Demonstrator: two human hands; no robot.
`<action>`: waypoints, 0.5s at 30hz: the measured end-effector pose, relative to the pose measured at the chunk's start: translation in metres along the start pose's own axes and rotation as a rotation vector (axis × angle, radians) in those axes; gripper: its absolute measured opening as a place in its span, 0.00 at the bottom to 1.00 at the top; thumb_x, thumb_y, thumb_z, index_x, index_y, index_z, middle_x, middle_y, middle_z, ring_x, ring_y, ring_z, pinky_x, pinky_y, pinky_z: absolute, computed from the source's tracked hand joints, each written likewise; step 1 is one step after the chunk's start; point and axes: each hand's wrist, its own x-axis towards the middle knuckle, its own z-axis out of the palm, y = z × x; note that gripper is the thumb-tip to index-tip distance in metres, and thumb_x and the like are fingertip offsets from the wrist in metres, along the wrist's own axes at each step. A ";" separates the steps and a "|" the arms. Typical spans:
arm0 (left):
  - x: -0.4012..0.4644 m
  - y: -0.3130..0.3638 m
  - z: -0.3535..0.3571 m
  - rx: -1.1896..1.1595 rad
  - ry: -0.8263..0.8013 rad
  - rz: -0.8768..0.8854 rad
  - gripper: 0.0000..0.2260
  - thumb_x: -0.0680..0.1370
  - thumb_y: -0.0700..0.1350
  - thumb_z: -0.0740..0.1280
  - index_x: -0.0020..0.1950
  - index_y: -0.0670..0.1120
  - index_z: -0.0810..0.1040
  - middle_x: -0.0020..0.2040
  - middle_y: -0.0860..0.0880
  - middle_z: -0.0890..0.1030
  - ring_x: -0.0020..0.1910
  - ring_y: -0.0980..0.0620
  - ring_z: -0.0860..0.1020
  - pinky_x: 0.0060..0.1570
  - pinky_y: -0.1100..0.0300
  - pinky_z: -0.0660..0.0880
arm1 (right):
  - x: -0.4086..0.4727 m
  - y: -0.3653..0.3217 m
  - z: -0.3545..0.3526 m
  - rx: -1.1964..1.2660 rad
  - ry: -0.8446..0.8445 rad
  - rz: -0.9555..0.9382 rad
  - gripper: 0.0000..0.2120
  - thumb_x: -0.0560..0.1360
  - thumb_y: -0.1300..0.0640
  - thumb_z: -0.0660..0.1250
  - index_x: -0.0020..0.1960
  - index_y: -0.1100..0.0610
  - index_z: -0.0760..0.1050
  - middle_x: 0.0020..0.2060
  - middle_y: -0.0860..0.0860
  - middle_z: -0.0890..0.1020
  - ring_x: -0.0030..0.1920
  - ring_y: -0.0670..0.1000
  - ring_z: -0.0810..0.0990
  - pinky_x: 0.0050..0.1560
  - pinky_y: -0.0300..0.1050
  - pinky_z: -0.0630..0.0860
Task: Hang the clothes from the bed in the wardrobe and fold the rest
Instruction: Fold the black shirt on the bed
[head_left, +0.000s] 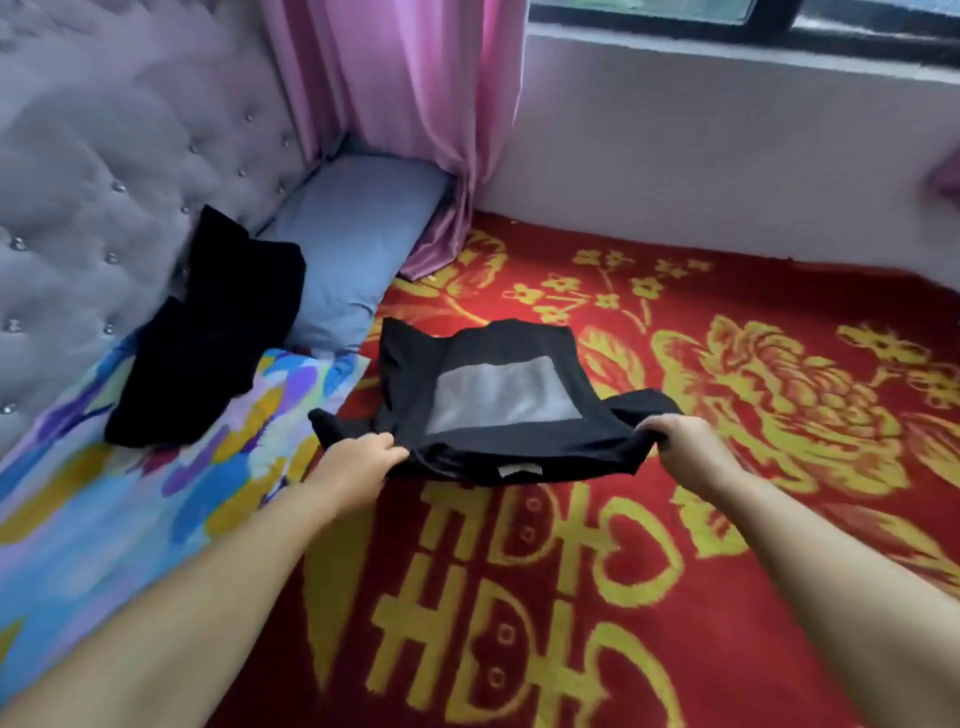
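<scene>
Both hands grip one black T-shirt (498, 400) with a grey print panel, spread on the red-and-gold blanket (675, 519). Left hand (358, 462) has fingers curled over the near left shoulder edge; right hand (680, 447) has fingers curled over the near right shoulder edge. Collar label faces the person. One dark garment pile (208, 338) lies apart to the left, across one multicoloured pillow (104, 519) and against the tufted headboard (104, 156). One blue pillow (358, 234) beside it. One pink curtain (415, 104) behind.
</scene>
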 end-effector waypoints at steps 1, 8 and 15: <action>-0.012 0.008 0.031 0.010 0.007 0.041 0.21 0.73 0.37 0.66 0.66 0.47 0.74 0.56 0.44 0.75 0.55 0.43 0.76 0.40 0.55 0.69 | -0.016 0.008 0.029 -0.061 -0.074 -0.004 0.24 0.72 0.70 0.57 0.57 0.49 0.80 0.56 0.49 0.81 0.55 0.54 0.80 0.48 0.47 0.77; -0.083 0.042 0.287 0.051 -0.194 0.097 0.24 0.49 0.40 0.71 0.43 0.56 0.84 0.34 0.47 0.76 0.26 0.51 0.72 0.20 0.68 0.67 | -0.117 0.066 0.256 -0.201 -0.551 -0.171 0.19 0.60 0.58 0.62 0.42 0.35 0.77 0.43 0.41 0.85 0.58 0.40 0.79 0.52 0.44 0.72; -0.097 0.035 0.294 -0.529 -0.026 -0.462 0.11 0.75 0.35 0.61 0.52 0.46 0.78 0.51 0.49 0.74 0.53 0.48 0.74 0.47 0.55 0.72 | -0.133 0.063 0.296 -0.136 -0.344 0.117 0.22 0.71 0.66 0.62 0.62 0.51 0.78 0.64 0.47 0.76 0.66 0.49 0.73 0.68 0.49 0.63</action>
